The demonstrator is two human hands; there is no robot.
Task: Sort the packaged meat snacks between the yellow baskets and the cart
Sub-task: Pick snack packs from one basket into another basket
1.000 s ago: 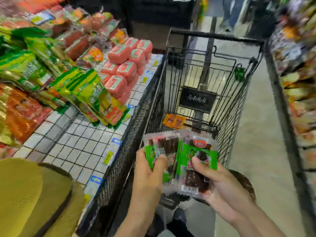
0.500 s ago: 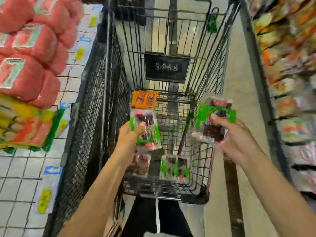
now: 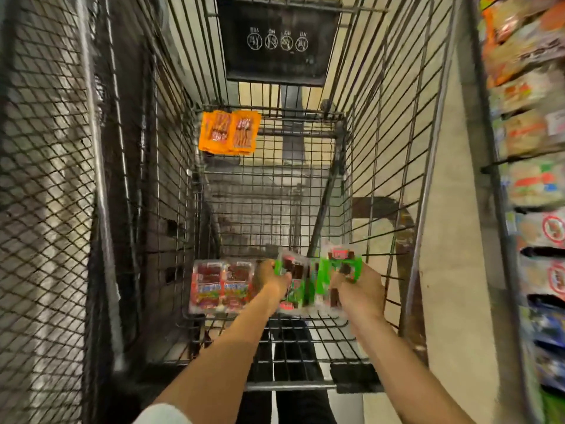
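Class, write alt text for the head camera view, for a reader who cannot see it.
A person's left hand grips a green snack pack and the right hand grips a second green pack, low inside a black wire cart. Two red packs lie on the cart floor left of the hands, and two orange packs sit at the far end.

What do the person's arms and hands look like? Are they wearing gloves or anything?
No gloves: the left hand and right hand are bare, and so are both forearms. No watch or bracelet shows at either wrist. The only clothing on the arms is a bit of white sleeve near the left elbow. The fingers are too blurred to check for rings.
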